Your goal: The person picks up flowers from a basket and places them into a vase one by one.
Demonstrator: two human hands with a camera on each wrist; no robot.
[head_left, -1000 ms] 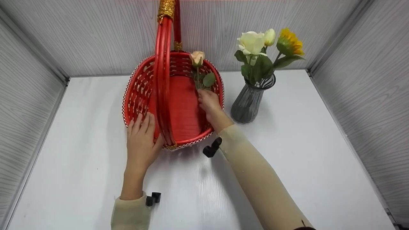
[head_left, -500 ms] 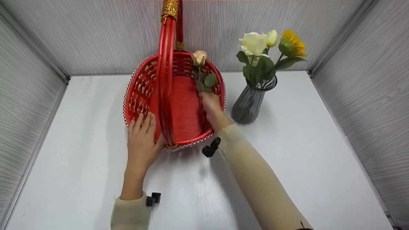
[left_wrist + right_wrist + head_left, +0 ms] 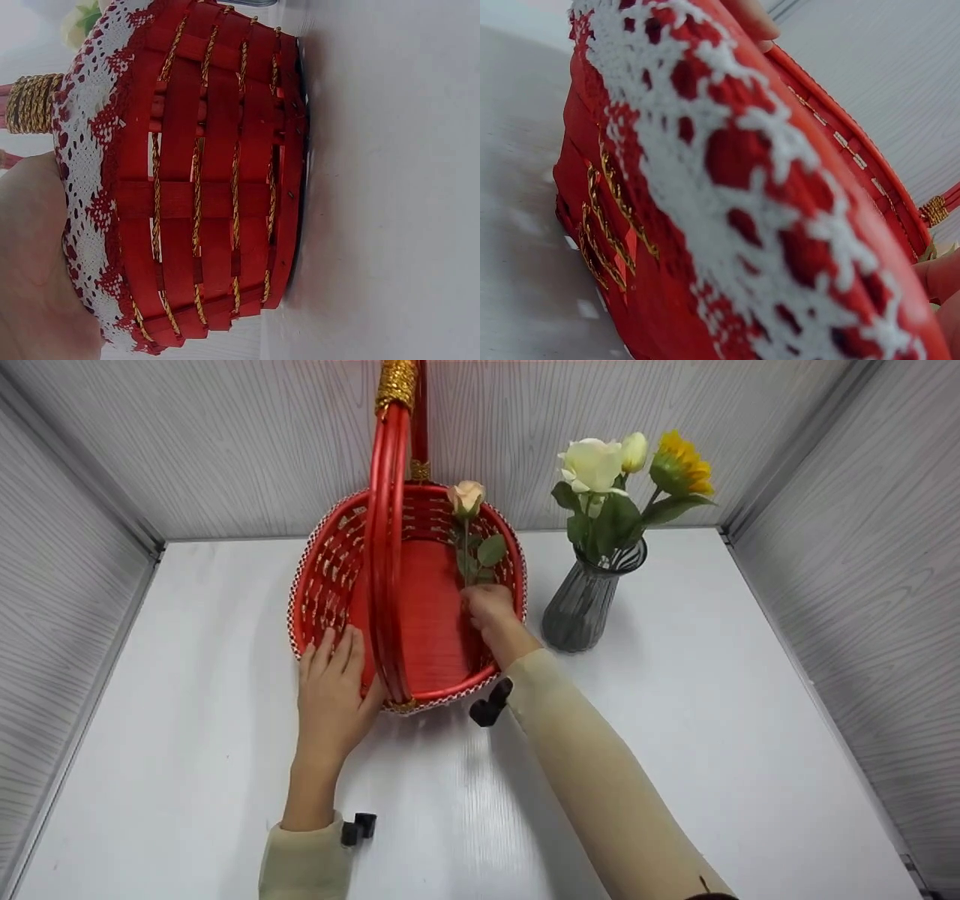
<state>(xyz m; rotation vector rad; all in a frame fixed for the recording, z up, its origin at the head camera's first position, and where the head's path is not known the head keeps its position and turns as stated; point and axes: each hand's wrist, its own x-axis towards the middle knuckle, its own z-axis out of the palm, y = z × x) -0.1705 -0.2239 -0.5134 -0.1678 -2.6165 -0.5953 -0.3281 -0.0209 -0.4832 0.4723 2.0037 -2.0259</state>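
Observation:
A red woven basket (image 3: 431,619) with a tall handle stands on the white table, lace along its rim. Inside its right part, a peach rose (image 3: 466,499) with green leaves leans against the far wall. My right hand (image 3: 491,607) reaches over the near right rim and pinches the rose's stem below the leaves; the stem's lower end is hidden. My left hand (image 3: 334,682) rests on the near left rim, its fingers extended into the basket and its thumb beside the handle's base. The left wrist view shows that palm (image 3: 34,255) against the lace edge.
Right of the basket stands a grey ribbed glass vase (image 3: 581,611). It holds a white rose (image 3: 592,465), a pale bud (image 3: 634,451) and a yellow sunflower (image 3: 679,465). Wood-grain panels (image 3: 247,442) enclose the table at the back and sides.
My right hand has shifted slightly toward me, lower along the rose's stem. The rose's head stays near the basket's far rim, and my left hand keeps its place.

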